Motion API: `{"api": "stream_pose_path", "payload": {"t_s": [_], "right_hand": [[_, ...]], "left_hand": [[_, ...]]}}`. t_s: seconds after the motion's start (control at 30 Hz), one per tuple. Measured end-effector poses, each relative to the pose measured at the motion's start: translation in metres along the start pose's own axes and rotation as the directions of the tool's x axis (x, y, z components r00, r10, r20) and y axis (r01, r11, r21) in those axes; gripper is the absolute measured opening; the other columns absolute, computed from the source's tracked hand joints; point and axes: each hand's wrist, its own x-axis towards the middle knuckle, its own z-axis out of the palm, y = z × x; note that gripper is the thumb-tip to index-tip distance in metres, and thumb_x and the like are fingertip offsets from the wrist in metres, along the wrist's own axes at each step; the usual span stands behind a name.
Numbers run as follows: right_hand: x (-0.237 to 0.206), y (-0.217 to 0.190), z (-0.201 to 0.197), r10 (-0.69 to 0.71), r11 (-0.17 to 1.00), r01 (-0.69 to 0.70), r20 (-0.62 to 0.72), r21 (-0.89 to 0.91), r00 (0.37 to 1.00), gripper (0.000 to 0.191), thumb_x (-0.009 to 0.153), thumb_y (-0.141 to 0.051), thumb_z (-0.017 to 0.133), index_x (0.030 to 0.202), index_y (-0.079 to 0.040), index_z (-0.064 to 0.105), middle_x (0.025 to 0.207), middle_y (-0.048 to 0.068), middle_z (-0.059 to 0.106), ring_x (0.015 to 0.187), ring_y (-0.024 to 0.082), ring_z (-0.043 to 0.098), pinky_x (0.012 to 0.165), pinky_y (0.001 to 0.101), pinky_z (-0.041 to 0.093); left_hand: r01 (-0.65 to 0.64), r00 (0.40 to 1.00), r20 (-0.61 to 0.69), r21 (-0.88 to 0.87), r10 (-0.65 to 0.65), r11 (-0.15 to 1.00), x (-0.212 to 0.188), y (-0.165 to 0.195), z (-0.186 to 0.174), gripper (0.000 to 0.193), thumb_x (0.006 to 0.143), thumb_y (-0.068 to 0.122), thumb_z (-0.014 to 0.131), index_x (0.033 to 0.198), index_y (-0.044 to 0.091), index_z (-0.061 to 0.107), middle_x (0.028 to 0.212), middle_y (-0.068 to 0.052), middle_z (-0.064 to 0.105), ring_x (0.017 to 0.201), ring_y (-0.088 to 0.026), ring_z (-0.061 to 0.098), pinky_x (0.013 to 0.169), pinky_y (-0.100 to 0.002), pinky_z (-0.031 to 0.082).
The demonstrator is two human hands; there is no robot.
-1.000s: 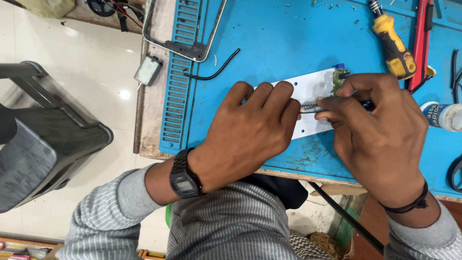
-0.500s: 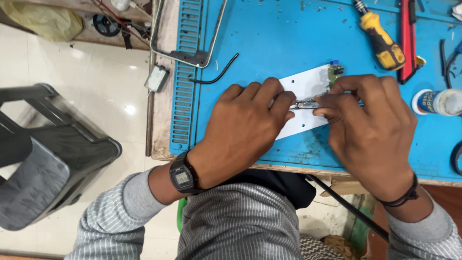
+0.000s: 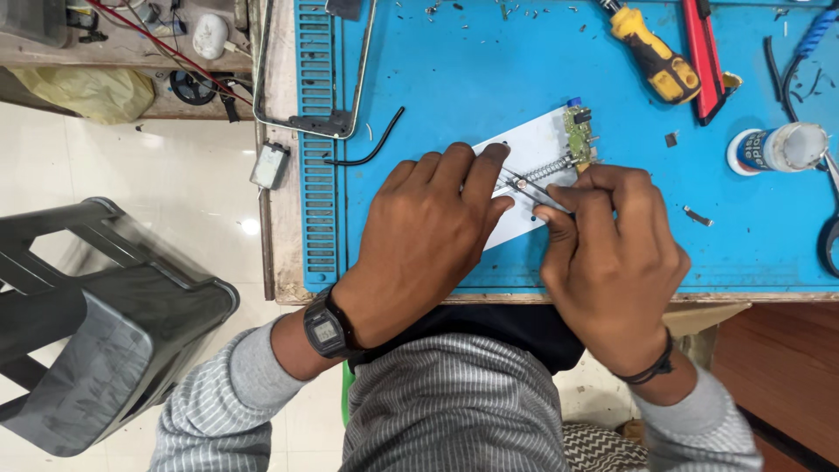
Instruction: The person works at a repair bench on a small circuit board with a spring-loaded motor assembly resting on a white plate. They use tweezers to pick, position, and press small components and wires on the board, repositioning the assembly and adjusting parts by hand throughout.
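Left hand lies flat, fingers spread, pinning the white plate to the blue mat on the desk. Right hand pinches tweezers, fingers closed on them, tips near the small green circuit board; what they grip is unclear. Best kept low, steady, light.

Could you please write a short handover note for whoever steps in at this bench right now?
Left hand: flat on the white board, pinning it to the blue mat.
Right hand: fingers pinch metal tweezers, tips at the row of pins beside the small green circuit board.
Nearby: yellow screwdriver, red tool, small round pot.
Done: board laid down and steadied.
Left: the fine tweezer work at the pins appears unfinished.
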Motion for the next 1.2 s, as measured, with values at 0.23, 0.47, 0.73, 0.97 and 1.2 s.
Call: {"api": "stream_pose_path", "payload": {"t_s": [0.23,0.47,0.73,0.97,1.2], "right_hand": [[-0.012,0.004,0.005,0.021,0.999,-0.021,0.014,0.030,1.000,0.013,0.101,-0.009,0.078,0.112,-0.008,0.071,0.115,0.004,0.065,0.098,0.025,0.062,0.074,0.0357,0.051],[-0.013,0.002,0.006,0.022,0.994,-0.022,0.002,0.102,1.000,0.018,0.097,-0.011,0.079,0.113,-0.007,0.072,0.114,0.006,0.066,0.097,0.027,0.061,0.075,0.0380,0.051],[-0.014,0.004,0.008,0.008,0.999,-0.009,0.018,0.050,1.000,0.026,0.093,-0.016,0.084,0.118,-0.017,0.078,0.105,0.002,0.066,0.088,0.023,0.057,0.068,0.0352,0.047],[-0.024,-0.002,0.005,0.076,0.997,-0.077,0.022,0.032,0.997,0.026,0.096,-0.014,0.082,0.121,-0.018,0.079,0.106,0.001,0.065,0.089,0.022,0.057,0.069,0.0338,0.047],[-0.026,-0.008,0.009,0.119,0.992,-0.119,0.021,0.030,0.993,0.030,0.095,-0.013,0.082,0.123,-0.020,0.078,0.103,0.001,0.065,0.089,0.023,0.055,0.067,0.0358,0.045]], "left_hand": [[-0.140,0.967,0.228,0.092,0.116,0.986,0.015,-0.006,-0.035,0.079,0.071,0.040,0.086,0.136,0.004,0.058,0.114,-0.012,0.059,0.101,-0.031,0.059,0.080,-0.046,0.047],[-0.496,0.763,0.393,-0.153,0.513,0.855,0.086,-0.047,-0.029,0.125,0.030,0.051,0.096,0.143,0.017,0.056,0.153,-0.010,0.048,0.135,-0.034,0.045,0.099,-0.055,0.037],[-0.549,0.736,0.226,-0.353,0.639,0.757,0.095,-0.060,-0.010,0.107,0.040,0.049,0.097,0.136,0.019,0.062,0.145,-0.005,0.055,0.135,-0.031,0.047,0.107,-0.055,0.035],[-0.546,0.784,0.167,-0.271,0.597,0.793,0.090,-0.060,0.001,0.086,0.063,0.058,0.094,0.132,0.018,0.062,0.128,-0.005,0.059,0.123,-0.029,0.051,0.105,-0.052,0.036],[-0.550,0.820,0.114,-0.118,0.561,0.827,0.087,-0.058,-0.005,0.093,0.062,0.074,0.089,0.128,0.015,0.062,0.119,-0.006,0.056,0.115,-0.029,0.051,0.100,-0.053,0.036]]}}
